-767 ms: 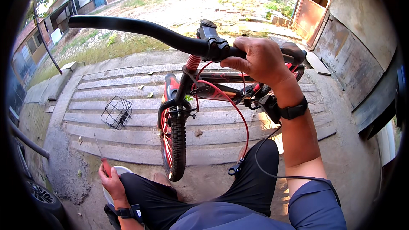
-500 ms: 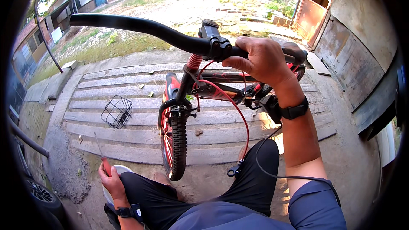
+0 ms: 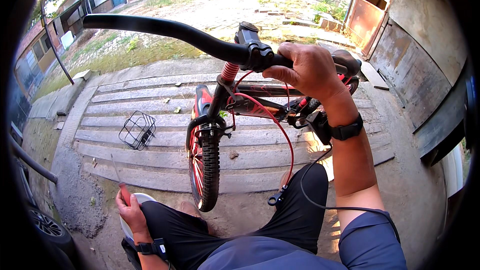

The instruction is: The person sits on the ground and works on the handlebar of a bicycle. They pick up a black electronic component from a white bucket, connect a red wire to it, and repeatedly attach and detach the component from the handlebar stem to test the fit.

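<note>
A black handlebar [image 3: 165,29] spans the view above a red and black bicycle [image 3: 250,106]. My right hand [image 3: 311,70] is wrapped round the bar just right of the stem clamp [image 3: 256,56]. Low on the left, my left hand [image 3: 132,214] grips a screwdriver by its red handle [image 3: 124,193], with the thin shaft pointing up and away. The knobby front tyre [image 3: 210,172] stands in front of my knees. From the frame a red cable [image 3: 276,120] loops down to a loose black lever clamp [image 3: 276,199] hanging by my right knee.
A black wire basket [image 3: 137,131] lies on the stone slabs [image 3: 125,160] left of the wheel. Beside my left thigh is a white round container [image 3: 143,198]. A car wheel [image 3: 46,224] shows at the lower left, and weathered boards [image 3: 400,60] lean on the right.
The handlebar has shifted very slightly to the right with my right hand still on it. My left hand and the screwdriver are nearly unmoved.
</note>
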The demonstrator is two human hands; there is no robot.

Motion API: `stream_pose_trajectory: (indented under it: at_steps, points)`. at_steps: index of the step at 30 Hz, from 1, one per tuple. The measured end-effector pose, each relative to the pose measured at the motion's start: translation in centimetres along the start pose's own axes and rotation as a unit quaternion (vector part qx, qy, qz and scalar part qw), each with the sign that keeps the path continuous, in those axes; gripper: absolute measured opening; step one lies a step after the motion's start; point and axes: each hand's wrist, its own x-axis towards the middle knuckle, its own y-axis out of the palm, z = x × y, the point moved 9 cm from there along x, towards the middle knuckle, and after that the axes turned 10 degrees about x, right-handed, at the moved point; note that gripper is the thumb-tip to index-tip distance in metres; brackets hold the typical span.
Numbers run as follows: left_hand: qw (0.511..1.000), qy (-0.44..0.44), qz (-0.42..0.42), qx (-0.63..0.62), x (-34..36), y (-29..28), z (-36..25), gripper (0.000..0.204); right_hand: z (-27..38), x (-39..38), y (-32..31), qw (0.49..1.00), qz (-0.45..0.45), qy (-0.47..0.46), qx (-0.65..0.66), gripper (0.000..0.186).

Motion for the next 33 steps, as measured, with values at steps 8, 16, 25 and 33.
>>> stream_pose_trajectory:
  at_steps: [8,16,25,33]
  points:
    - [0.999,-0.008,0.009,-0.032,0.2,0.2,0.5,0.04,-0.1,-0.1,0.0,1.0,-0.006,-0.009,0.003,0.071]
    - [1.0,-0.012,0.007,-0.024,0.0,0.1,0.5,0.04,-0.1,-0.1,-0.1,1.0,-0.005,-0.009,0.001,0.073]
    - [0.998,-0.034,0.013,-0.042,0.3,0.5,1.0,0.037,-0.3,-0.3,-0.4,1.0,-0.002,-0.005,0.001,0.067]
    - [0.89,-0.332,-0.013,-0.312,-2.2,-3.9,9.7,0.028,0.4,0.3,1.5,0.998,0.014,0.006,0.06,0.062]
